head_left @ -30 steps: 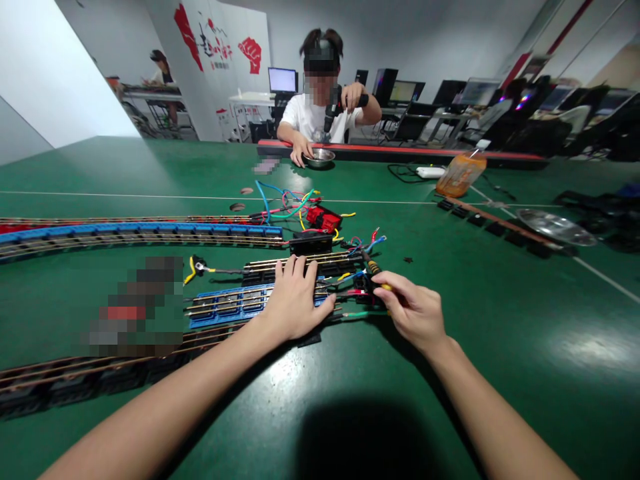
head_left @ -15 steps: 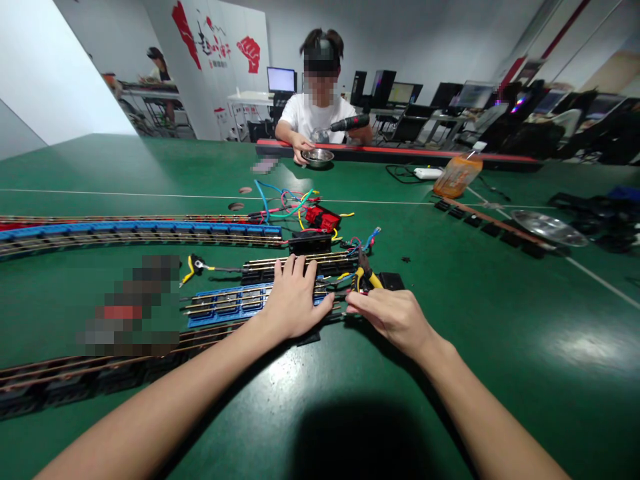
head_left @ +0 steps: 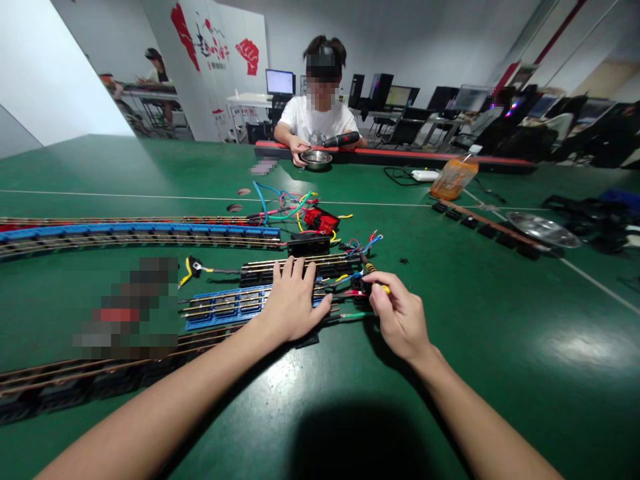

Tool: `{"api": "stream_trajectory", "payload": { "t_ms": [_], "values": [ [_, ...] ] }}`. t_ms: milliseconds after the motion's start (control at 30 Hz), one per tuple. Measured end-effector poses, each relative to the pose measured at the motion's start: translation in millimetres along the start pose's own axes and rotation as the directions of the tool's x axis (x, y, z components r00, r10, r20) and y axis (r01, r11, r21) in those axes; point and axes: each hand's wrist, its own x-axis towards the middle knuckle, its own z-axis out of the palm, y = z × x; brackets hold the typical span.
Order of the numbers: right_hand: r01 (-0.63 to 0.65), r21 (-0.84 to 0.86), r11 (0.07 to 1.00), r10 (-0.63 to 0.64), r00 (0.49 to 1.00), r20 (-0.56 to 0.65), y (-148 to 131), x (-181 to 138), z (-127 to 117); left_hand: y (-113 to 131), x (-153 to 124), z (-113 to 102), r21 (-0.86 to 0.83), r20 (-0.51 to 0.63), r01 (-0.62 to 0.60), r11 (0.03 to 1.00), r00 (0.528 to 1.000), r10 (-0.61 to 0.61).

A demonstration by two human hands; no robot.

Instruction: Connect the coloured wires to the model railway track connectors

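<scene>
My left hand [head_left: 295, 300] lies flat, fingers spread, across a short blue track piece [head_left: 225, 307] with metal rods. Its fingertips reach a black track piece [head_left: 265, 265] just beyond. My right hand [head_left: 403, 310] is closed around yellow-and-black-handled pliers [head_left: 369, 267], whose jaws point away toward the wire ends; the hand hides part of the handles. Blue and red wires [head_left: 373, 241] stick up beyond the pliers. A green wire [head_left: 356, 315] runs from the rod ends toward my right hand. A small black block by the pliers is partly hidden.
Long curved blue track [head_left: 150, 233] and dark track [head_left: 100, 367] stretch left. A red part with loose wires [head_left: 323, 220] lies beyond my hands. Farther right are an orange drink bottle [head_left: 455, 177] and a metal plate [head_left: 543, 229]. Opposite, a person holds a bowl [head_left: 316, 159] and a drill [head_left: 341, 139].
My right hand has shifted right and turned more upright with the pliers, and the green wire now shows. My left hand stays put. The person opposite has lowered the drill.
</scene>
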Motion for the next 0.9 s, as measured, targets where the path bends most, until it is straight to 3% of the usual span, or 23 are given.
{"api": "stream_trajectory", "payload": {
  "t_ms": [133, 367, 833, 900],
  "values": [
    [-0.145, 0.322, 0.935, 0.191, 0.975, -0.116, 2, 2, 5, 0, 0, -1, -0.001, 0.012, 0.004, 1.0, 1.0, -0.004],
    [-0.182, 0.699, 0.692, 0.455, 0.861, -0.226, -5, 12, 8, -1, 0, 0, -0.018, -0.006, -0.002, 1.0, 1.0, 0.002],
    [-0.171, 0.695, 0.698, 0.489, 0.823, -0.289, -9, 10, 12, 0, 0, 1, -0.024, 0.002, -0.001, 1.0, 1.0, 0.001],
    [-0.185, 0.715, 0.674, 0.527, 0.798, -0.291, -12, 12, 10, 0, 0, 1, -0.026, 0.002, 0.002, 1.0, 1.0, -0.002]
  ]
}}
